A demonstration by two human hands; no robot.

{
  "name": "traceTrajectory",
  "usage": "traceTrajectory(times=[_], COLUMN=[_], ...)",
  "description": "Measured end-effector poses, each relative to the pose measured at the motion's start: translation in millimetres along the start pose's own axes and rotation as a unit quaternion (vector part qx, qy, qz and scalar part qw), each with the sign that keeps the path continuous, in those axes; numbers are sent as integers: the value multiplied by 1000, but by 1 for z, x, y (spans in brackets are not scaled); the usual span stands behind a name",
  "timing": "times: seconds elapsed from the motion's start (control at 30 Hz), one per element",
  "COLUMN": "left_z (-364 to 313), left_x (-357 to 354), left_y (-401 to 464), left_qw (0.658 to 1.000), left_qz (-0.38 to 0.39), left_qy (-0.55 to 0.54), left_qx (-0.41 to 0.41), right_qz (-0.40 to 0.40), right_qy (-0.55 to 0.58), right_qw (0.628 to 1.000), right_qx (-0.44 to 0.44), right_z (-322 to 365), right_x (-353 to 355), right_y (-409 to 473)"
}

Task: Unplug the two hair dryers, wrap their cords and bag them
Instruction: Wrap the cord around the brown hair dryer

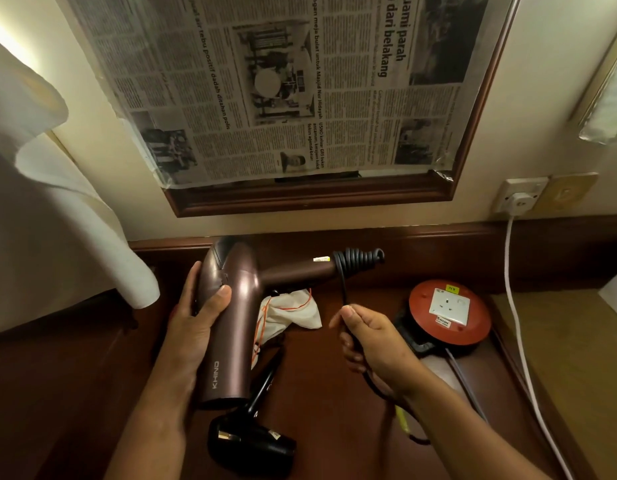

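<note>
My left hand [192, 327] grips the brown hair dryer [227, 320] above the table [334, 393] at nine o'clock, my right hand [372, 337] pinches its cord [343, 289]; slack could loosen the handle coils.

Bronze-brown dryer [227, 306], black cord [355, 259], perhaps orange-stringed white bag [293, 311]

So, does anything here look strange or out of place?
Yes: a newspaper is taped over what looks like a framed mirror on the wall, hiding the glass. Otherwise nothing looks spilled or broken.
</note>
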State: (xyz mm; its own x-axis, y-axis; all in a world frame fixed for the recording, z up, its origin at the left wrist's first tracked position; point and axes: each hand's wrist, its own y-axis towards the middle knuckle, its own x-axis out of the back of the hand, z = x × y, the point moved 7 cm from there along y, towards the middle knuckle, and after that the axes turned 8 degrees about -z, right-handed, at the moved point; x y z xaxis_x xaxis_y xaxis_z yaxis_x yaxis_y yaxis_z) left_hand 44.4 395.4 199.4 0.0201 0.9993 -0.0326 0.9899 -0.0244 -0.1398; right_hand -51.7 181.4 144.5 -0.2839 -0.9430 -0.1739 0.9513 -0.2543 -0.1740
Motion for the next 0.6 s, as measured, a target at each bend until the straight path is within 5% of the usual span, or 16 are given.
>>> traceTrajectory(times=[0.33, 0.6], left_z=[5, 16], left_x=[1, 6], left_y=[0, 9], left_qw=[999, 998], left_qz=[25, 39], left_qy=[-9, -11], left_qx=[27, 37], right_qz=[25, -8], right_qy=[63, 5], right_qw=[997, 999], right_qx=[-33, -43], right_z=[-23, -30], right_x=[11, 19], right_y=[1, 14])
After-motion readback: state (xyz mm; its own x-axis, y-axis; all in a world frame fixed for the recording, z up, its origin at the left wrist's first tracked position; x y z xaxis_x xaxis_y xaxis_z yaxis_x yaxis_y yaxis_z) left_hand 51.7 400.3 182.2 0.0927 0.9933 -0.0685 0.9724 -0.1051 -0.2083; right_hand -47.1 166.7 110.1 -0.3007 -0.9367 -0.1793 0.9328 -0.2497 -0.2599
